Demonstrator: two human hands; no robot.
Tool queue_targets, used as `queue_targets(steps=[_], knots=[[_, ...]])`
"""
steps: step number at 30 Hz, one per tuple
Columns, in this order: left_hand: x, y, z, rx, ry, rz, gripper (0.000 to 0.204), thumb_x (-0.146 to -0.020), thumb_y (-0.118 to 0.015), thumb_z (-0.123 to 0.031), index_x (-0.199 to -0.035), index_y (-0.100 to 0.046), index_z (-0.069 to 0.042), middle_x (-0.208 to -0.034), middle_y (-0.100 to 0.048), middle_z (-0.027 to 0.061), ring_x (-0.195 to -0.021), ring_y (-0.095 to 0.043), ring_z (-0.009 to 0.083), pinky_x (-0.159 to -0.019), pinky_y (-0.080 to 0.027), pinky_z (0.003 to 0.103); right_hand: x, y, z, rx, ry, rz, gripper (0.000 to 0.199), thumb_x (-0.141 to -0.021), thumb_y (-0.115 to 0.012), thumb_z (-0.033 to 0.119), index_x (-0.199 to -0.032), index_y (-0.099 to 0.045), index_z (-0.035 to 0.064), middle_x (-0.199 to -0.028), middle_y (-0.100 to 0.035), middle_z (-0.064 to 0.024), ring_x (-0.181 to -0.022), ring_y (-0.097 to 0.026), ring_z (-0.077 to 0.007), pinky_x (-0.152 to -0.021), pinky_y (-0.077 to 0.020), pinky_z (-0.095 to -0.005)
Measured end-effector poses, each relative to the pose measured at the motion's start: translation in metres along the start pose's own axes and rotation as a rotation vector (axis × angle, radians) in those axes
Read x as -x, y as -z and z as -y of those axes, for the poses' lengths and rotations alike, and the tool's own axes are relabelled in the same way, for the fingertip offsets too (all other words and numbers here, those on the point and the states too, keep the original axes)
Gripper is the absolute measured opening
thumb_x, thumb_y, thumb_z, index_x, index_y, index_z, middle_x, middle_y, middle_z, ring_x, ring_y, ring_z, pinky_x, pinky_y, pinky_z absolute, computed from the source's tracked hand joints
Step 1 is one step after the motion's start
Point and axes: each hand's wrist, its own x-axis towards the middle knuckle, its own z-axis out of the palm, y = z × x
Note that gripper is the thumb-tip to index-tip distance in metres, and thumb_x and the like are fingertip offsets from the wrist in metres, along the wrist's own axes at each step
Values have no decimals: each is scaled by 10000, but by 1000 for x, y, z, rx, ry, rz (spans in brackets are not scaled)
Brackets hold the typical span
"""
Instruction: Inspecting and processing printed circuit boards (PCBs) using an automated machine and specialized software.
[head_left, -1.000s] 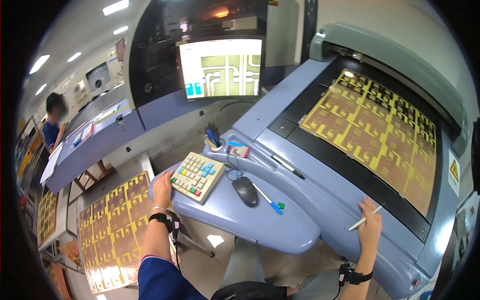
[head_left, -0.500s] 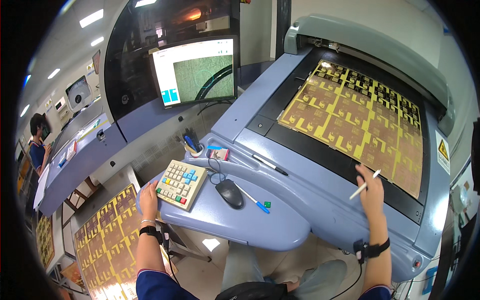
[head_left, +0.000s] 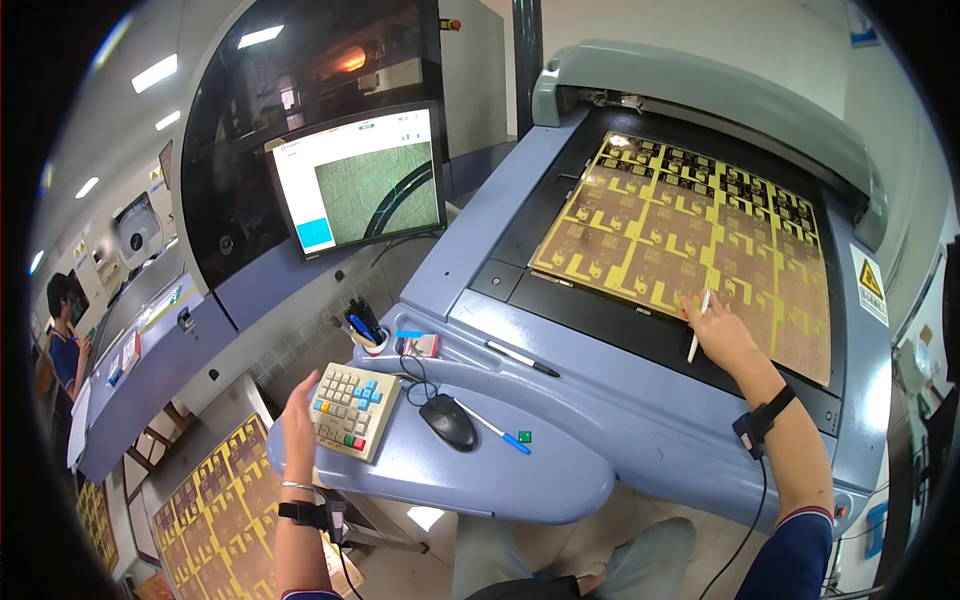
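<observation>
A blue-grey machine point(head_left: 630, 400) takes up the right side, with a rounded table point(head_left: 540, 485) joined at its near left; on the machine's black bed point(head_left: 600, 318) the patterned panel point(head_left: 650, 245) lies flat, reaching from the right grip point(head_left: 722, 335) toward the far side and leftward; the right is the nearer hand, its fingertips over the panel's near edge, though contact is hard to tell; the panel's long axis seems to run left to right, foreshortening leaving some doubt; it shows brown blocks parted by yellow strips and L shapes, glossy, darker along the far rows, with a glint at the far left corner; a similar board point(head_left: 215, 500) lies lower, at the near left; a monitor point(head_left: 375, 190) stands far left; the left grip point(head_left: 298, 425) is loosely open, nothing seen in it, just left of a beige keypad point(head_left: 350, 405); a black mouse point(head_left: 448, 422) sits right of that; the right grip's fingers are closed lightly around a slim white pen point(head_left: 692, 348).
</observation>
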Motion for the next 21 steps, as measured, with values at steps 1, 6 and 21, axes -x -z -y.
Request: queue_targets(steps=[1, 6, 21], knots=[[-4, -16, -19, 85, -39, 86, 476, -1004, -285, -319, -1228, -549, 7, -1236, -571, 131, -1173, -511, 222, -1013, -350, 339, 1, 0, -2, 106, 50, -39, 422, -904, -464, 129, -1311, -409, 31, -1188, -531, -300, -1198, -465, -425, -900, -469, -510], [-1, -114, -83, 429, -70, 604, 414, -990, -351, -273, -1311, -485, -47, -1310, -515, 117, -1221, -468, 218, -1005, -378, 366, 41, 29, 7, 50, 95, -177, 414, -904, -439, 105, -1309, -416, 25, -1164, -549, -295, -1170, -492, -429, -894, -464, -531], [51, -202, -252, 1482, 148, 563, 569, -951, -471, -401, -1389, -284, -90, -1375, -390, 67, -1269, -394, 204, -1072, -309, 410, 125, 99, 62, -258, 8, -516, 431, -783, -518, -55, -1209, -556, -2, -1138, -596, -238, -1026, -595, -385, -844, -490, -456]])
